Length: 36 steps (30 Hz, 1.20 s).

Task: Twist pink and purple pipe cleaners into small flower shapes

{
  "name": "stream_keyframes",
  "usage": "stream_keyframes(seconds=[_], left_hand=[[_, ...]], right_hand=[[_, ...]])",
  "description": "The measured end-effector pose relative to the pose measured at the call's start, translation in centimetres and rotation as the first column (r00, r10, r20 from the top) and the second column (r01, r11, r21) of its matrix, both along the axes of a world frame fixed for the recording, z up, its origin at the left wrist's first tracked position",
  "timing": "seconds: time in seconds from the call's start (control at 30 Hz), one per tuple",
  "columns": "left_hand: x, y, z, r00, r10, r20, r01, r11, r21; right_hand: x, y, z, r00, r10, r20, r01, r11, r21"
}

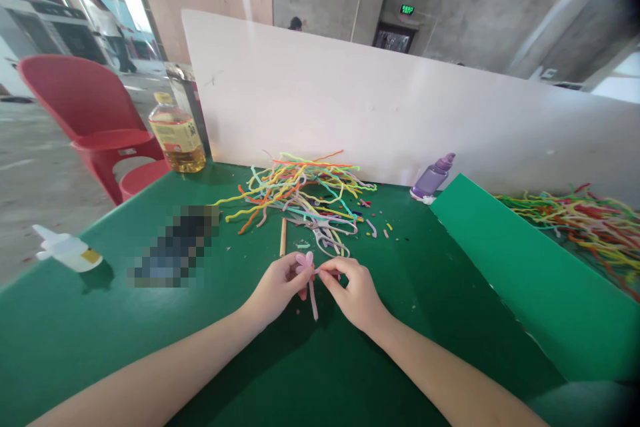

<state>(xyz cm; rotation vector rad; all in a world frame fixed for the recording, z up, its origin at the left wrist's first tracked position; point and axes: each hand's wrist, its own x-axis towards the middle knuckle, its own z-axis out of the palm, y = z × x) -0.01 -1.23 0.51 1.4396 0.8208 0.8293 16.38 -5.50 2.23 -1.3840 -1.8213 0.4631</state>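
Observation:
A pink pipe cleaner (313, 300), bent into small petal-like loops at its upper end, is held above the green table (320, 373). My left hand (275, 287) pinches it just below the loops. Thumb and forefinger of my right hand (357, 293) are closed on another stretch of the pink pipe cleaner, to the right of the loops. One straight end hangs down between my hands. Just beyond my fingers lie a pair of scissors (325, 238) with pale handles and a thin wooden stick (283, 237).
A heap of colourful pipe cleaners (300, 180) lies at the back, with cut scraps around it. Left are a white glue bottle (70, 250), a blurred-out dark object (175, 247) and an oil bottle (177, 137). Right stand a purple bottle (431, 177) and a green panel (530, 267).

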Motion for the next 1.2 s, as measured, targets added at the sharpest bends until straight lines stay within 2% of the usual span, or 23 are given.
stream_keyframes(seconds=[0.13,0.33,0.57,0.73,0.97,1.2], left_hand=[[-0.02,-0.07,0.14,1.000,-0.009,-0.004,0.009,1.000,-0.016],[0.07,-0.05,-0.11,0.999,-0.053,-0.009,0.052,0.993,-0.109],[0.21,-0.01,0.43,0.998,0.053,0.037,-0.050,0.994,-0.095],[0.25,-0.02,0.65,0.999,0.026,0.041,-0.022,0.995,-0.095],[0.17,0.13,0.46,0.999,-0.042,-0.030,0.042,0.999,-0.014],[0.19,0.12,-0.07,0.992,-0.085,-0.093,0.086,0.996,0.005]], right_hand=[[-0.02,-0.04,-0.02,1.000,-0.004,0.005,0.004,1.000,0.012],[0.02,-0.06,0.04,0.998,0.002,0.058,-0.005,0.999,0.052],[0.26,0.06,-0.19,0.997,-0.075,0.027,0.074,0.996,0.059],[0.57,0.30,-0.37,0.994,-0.087,0.071,0.081,0.993,0.090],[0.66,0.41,-0.63,0.993,-0.067,0.096,0.065,0.998,0.029],[0.41,0.32,-0.82,0.998,0.010,-0.055,-0.015,0.995,-0.094]])
